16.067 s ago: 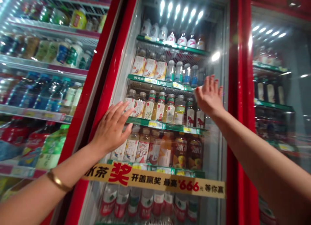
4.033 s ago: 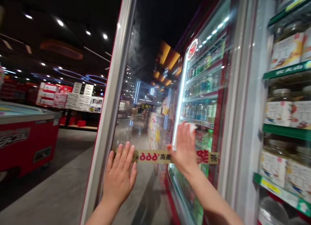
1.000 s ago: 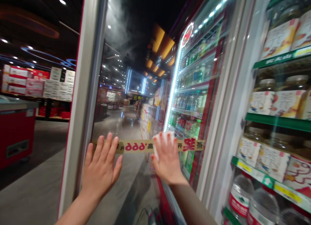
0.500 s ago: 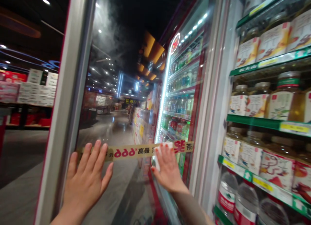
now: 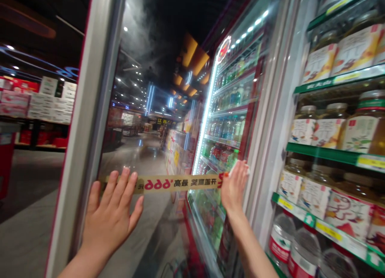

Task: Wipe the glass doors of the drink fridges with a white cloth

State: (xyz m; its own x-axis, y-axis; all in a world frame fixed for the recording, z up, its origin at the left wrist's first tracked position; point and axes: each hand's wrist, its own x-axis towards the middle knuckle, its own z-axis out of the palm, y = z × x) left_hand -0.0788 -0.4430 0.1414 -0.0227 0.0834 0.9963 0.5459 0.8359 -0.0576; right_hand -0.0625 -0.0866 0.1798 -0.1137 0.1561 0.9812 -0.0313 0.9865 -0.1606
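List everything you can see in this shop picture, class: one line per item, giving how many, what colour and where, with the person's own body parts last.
Glass door: one, clear with silver frame, swung open, centre.
Paper strip: one, gold with red print, across the door.
Juice bottles: many, amber with white labels, green shelves, right.
Water bottles: several, clear with red labels, bottom right.
Drinks cooler: one, red-framed and lit, beyond the door.
Cartons: many, white and red, stacked far left.
Cloth: one, white, under the right hand.
Left hand: one, flat on the glass.
Right hand: one, on the door's far edge.
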